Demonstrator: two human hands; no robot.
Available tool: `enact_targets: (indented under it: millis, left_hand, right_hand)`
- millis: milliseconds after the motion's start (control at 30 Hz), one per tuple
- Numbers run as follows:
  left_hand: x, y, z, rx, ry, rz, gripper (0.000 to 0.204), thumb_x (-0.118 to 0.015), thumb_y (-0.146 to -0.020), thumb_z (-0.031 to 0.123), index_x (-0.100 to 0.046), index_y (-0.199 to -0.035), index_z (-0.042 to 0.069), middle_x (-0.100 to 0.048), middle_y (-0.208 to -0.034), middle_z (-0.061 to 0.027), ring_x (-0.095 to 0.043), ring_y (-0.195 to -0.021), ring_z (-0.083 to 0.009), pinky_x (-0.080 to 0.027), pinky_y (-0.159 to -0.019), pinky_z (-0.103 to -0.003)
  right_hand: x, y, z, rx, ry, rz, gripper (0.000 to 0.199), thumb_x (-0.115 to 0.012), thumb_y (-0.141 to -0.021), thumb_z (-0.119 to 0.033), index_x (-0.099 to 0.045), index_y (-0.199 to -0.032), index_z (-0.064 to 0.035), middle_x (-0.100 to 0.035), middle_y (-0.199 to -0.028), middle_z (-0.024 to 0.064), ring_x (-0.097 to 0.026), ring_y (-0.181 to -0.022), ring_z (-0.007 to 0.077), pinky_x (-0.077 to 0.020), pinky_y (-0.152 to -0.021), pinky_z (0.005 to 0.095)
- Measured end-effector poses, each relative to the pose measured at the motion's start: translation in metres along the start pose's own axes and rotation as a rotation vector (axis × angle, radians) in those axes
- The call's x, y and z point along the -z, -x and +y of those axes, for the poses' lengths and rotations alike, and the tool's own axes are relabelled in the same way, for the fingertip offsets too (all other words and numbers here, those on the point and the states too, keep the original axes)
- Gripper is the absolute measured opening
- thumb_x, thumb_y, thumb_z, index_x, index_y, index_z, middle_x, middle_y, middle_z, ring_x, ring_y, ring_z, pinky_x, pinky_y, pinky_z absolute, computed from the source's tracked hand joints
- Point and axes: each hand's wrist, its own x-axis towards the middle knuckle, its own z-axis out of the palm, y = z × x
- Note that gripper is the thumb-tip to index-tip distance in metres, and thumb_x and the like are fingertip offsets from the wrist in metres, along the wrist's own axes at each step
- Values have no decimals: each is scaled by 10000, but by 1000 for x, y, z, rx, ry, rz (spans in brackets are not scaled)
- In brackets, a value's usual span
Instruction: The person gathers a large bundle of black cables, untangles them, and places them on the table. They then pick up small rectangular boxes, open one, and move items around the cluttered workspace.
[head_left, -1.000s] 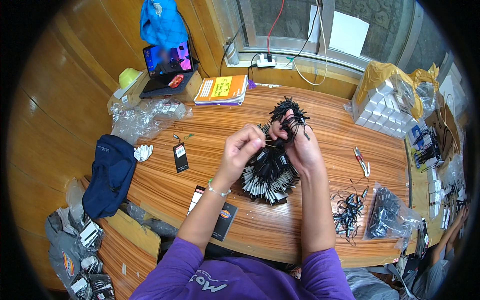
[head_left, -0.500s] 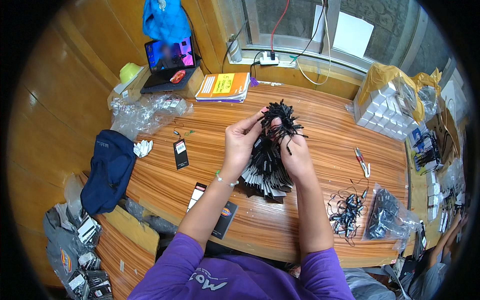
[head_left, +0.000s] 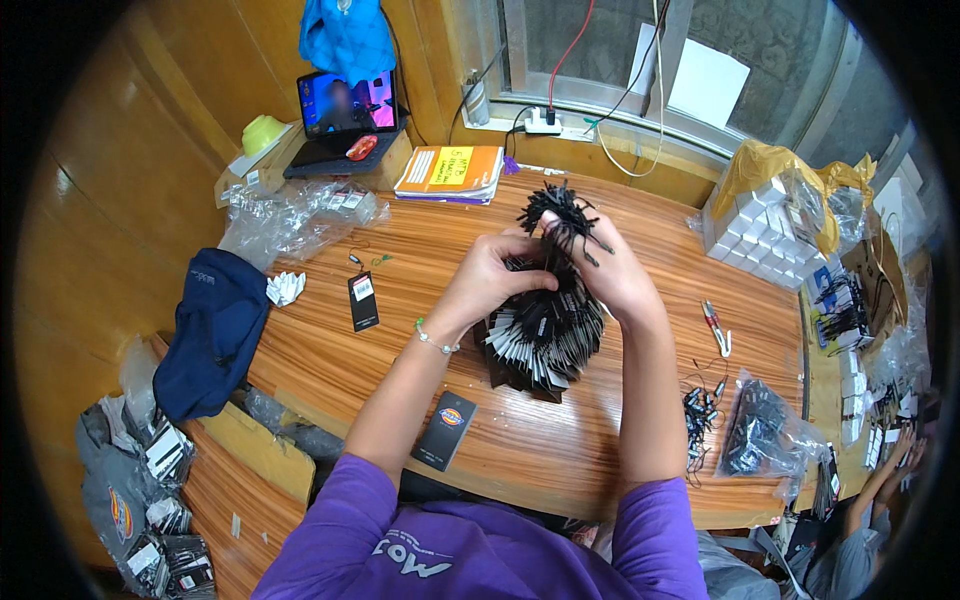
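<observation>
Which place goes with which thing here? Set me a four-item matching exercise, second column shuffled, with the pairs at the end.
Things
1. bundle of black tags
2. orange-covered notebook
3. navy cloth item
4. clear bag of dark pieces

Places
A. over the table's left edge
B. right beside a tangle of black cords
C. at the left hand and right hand
D. just right of the laptop

Pairs: 1-C, 2-D, 3-A, 4-B
</observation>
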Motion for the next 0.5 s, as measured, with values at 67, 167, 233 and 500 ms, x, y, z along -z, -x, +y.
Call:
enact_targets:
  millis: [67,167,233,500]
  left_hand:
    - [2,-2,4,1,-36,1,269,-748,-638,88,-652,-856,-38,-626,-839,-82,-573,-799,-153,-437,-752,-266]
    - [3,-4,13,87,-83,-31,269,-746,-642,111,-651,-844,-39,-637,-826,-99,-578,-792,-155,-438,-752,-269]
    - [2,-6,15,93,-79,-50,260,-739,-648,114,-651,-840,-37,-641,-817,-106,-581,-789,-155,-439,-751,-271]
    - [1,-5,11,-10,-239,-5,225,-717,-667,83,-649,-854,-21,-641,-793,-84,-585,-770,-137,-451,-739,-269]
  right_hand:
    - [5,-6,-4,-207,-7,-1,198,-532,-883,-196,-548,-955,-12,-551,-797,12,-499,-721,96,-422,-655,235]
    - [4,-8,-7,-274,-59,35,174,-524,-885,-181,-555,-986,-43,-562,-786,8,-511,-682,81,-423,-611,229]
    - [5,-8,0,-196,-74,27,174,-521,-885,-173,-549,-992,-39,-565,-798,7,-512,-685,80,-425,-616,228]
    - [-10,-3,-3,-125,-116,131,177,-526,-874,-115,-533,-1024,-21,-563,-857,1,-500,-764,69,-421,-674,213]
